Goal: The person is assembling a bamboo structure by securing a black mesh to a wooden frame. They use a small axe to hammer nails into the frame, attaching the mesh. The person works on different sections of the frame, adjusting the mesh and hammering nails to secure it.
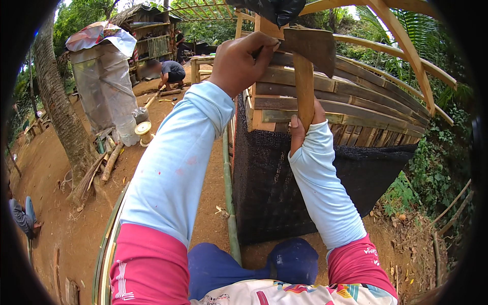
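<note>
A hatchet with a dark metal head and a pale wooden handle is upright in front of me. My right hand is wrapped round the lower part of its handle. The hatchet head is just right of my left hand. My left hand is raised and pinched against a wooden post; whatever is between its fingertips is too small to make out. Split bamboo slats run right from the post. Black netting hangs below them.
A green bamboo pole stands left of the netting. Curved wooden beams arch at upper right. A black plastic bag hangs overhead. Leftward are a tree trunk, a plastic-wrapped stack, a crouching person and another person.
</note>
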Available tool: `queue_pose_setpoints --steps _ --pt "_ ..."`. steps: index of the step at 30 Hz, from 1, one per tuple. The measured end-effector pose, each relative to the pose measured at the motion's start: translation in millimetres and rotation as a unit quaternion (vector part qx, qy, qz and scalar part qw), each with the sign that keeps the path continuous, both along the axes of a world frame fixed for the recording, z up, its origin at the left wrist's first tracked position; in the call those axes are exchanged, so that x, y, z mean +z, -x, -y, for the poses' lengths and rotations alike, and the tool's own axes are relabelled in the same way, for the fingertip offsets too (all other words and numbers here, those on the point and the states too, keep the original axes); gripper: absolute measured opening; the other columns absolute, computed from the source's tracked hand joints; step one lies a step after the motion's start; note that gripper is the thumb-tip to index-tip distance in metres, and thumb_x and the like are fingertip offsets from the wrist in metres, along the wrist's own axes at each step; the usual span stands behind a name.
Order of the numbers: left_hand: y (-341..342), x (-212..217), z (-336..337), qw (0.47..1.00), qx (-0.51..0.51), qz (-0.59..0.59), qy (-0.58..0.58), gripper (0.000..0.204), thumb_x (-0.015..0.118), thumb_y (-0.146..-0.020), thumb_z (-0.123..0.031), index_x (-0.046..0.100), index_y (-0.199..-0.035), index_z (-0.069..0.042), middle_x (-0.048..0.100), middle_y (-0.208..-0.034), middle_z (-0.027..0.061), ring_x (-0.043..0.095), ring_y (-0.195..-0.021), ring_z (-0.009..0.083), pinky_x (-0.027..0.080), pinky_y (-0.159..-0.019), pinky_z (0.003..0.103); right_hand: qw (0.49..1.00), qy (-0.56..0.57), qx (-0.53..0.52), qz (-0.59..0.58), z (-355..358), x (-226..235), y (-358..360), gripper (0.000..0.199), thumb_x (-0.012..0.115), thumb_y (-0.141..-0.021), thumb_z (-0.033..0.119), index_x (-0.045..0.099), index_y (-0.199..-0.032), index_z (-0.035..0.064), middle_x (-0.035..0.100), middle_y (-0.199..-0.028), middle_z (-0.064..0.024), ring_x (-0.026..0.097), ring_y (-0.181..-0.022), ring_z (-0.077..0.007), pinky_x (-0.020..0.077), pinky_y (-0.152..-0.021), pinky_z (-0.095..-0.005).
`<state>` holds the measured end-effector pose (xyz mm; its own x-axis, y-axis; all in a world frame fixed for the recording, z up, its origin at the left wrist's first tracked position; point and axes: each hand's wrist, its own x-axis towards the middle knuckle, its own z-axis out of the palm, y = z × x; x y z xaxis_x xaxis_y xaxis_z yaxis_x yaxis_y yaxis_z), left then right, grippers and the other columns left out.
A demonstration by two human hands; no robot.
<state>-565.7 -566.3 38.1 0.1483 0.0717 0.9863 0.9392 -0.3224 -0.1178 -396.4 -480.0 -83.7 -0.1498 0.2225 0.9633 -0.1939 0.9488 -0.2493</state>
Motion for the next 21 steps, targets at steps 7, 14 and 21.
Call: queue_pose_setpoints --steps 7,14,21 --pt "-1.4 0.2 -3.3 1.0 -0.007 0.009 0.006 0.009 0.066 -0.088 -0.006 0.065 -0.096 -0.003 0.072 -0.08 0.0091 0.069 -0.072 0.009 0.051 -0.061 0.024 0.998 -0.011 -0.047 0.026 0.7 7.0 -2.2 0.048 0.052 -0.095 0.005 0.037 -0.14 0.0086 0.054 -0.12 -0.011 0.057 -0.102 -0.0177 0.0456 -0.089 -0.0285" --pt "0.2 1.2 -0.9 1.0 0.0 0.001 -0.001 0.008 0.068 -0.088 -0.008 0.066 -0.094 -0.003 0.071 -0.077 0.0075 0.066 -0.067 0.0075 0.05 -0.06 0.024 0.995 0.016 -0.079 0.062 9.5 8.5 -6.1 0.049 0.054 -0.094 0.005 0.037 -0.14 0.0098 0.056 -0.114 -0.0093 0.059 -0.094 -0.0161 0.0482 -0.084 -0.0277" --pt "1.2 2.0 -0.6 1.0 0.004 -0.017 -0.014 0.009 0.067 -0.088 -0.009 0.066 -0.095 -0.004 0.071 -0.076 0.0081 0.067 -0.066 0.0079 0.05 -0.058 0.024 0.994 0.098 0.047 -0.011 14.8 2.8 -6.4 0.047 0.05 -0.095 0.003 0.036 -0.14 0.0099 0.055 -0.106 -0.0058 0.055 -0.081 -0.0118 0.0486 -0.074 -0.0243"
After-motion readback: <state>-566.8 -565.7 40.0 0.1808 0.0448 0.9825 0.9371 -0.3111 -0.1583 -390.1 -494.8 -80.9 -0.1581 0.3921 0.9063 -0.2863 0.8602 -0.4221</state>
